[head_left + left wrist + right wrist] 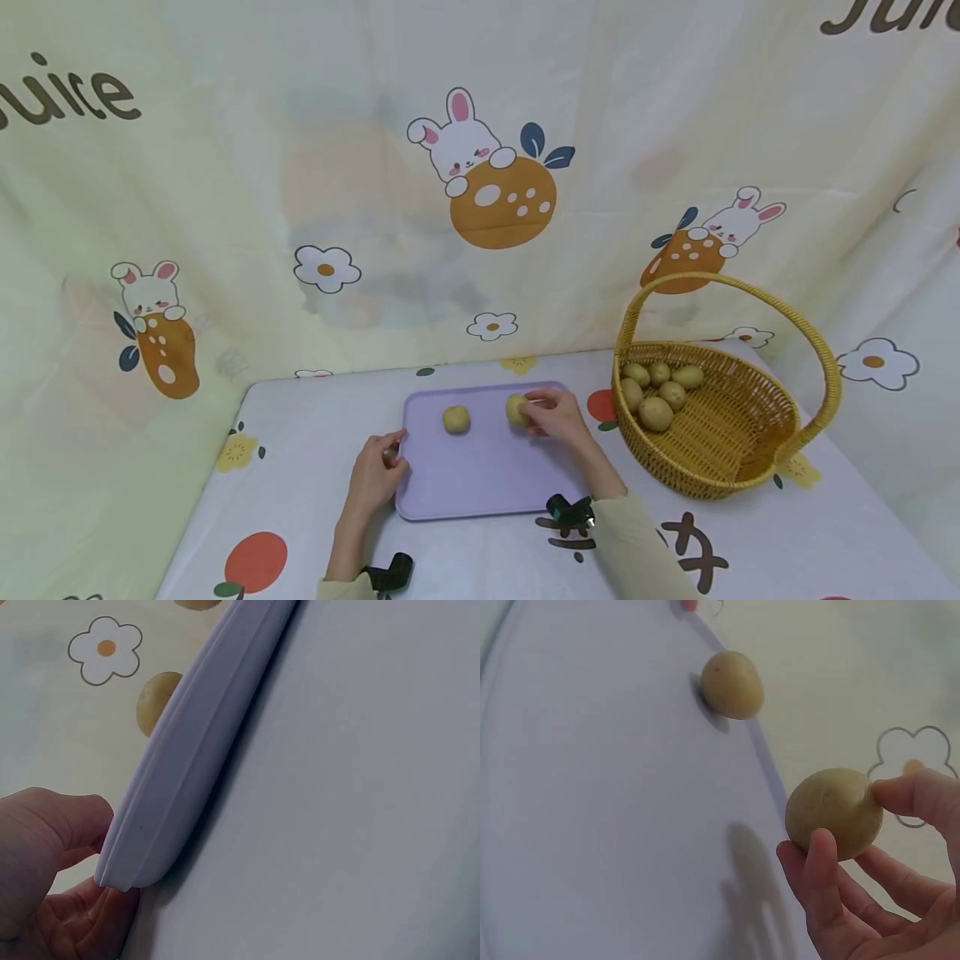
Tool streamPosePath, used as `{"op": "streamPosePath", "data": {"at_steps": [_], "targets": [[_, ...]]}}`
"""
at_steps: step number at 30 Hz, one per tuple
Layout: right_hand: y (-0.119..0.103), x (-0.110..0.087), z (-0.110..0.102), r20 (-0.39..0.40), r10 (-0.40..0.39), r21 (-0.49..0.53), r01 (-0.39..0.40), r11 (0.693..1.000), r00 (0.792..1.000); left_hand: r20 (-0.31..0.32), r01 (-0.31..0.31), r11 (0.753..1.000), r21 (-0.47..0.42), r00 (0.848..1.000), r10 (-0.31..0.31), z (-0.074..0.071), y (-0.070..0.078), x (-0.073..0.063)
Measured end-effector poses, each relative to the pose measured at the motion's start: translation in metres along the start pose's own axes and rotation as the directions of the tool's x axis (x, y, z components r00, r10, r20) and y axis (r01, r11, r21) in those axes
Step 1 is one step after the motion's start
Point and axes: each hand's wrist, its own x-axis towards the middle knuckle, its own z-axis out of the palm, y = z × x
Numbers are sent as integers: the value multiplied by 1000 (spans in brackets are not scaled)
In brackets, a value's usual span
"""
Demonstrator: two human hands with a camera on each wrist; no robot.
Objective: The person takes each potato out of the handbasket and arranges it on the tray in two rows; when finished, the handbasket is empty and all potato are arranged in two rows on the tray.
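Note:
My right hand point(553, 413) pinches a potato point(834, 814) between thumb and fingertips over the right side of the lilac tray point(480, 479). Its shadow falls on the tray, and the potato looks raised off the surface. A second potato point(456, 419) lies on the tray, left of the held one. At the tray's left edge is my left hand point(377, 471). In the left wrist view, the thumb point(86, 817) lies at the rim and the other fingers reach beneath the corner, gripping the tray's edge.
Right of the tray stands a wicker basket point(738, 417) with a tall arched handle, several potatoes point(656, 413) gathered in its left part. A printed cloth point(300, 500) covers the table. Behind hangs a curtain point(247, 200) with rabbits and flowers.

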Motion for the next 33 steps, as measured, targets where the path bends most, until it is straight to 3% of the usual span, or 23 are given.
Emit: {"op": "streamPosePath", "data": {"at_steps": [9, 15, 33], "targets": [[10, 3, 15, -18, 20, 63, -19, 998, 1000, 0, 16, 1000, 6, 1000, -16, 0, -1, -1], [13, 3, 22, -53, 22, 29, -21, 999, 998, 0, 1, 1000, 5, 1000, -1, 0, -1, 1], [14, 5, 41, -16, 22, 57, -21, 998, 1000, -6, 8, 1000, 10, 1000, -8, 0, -1, 1]]}}
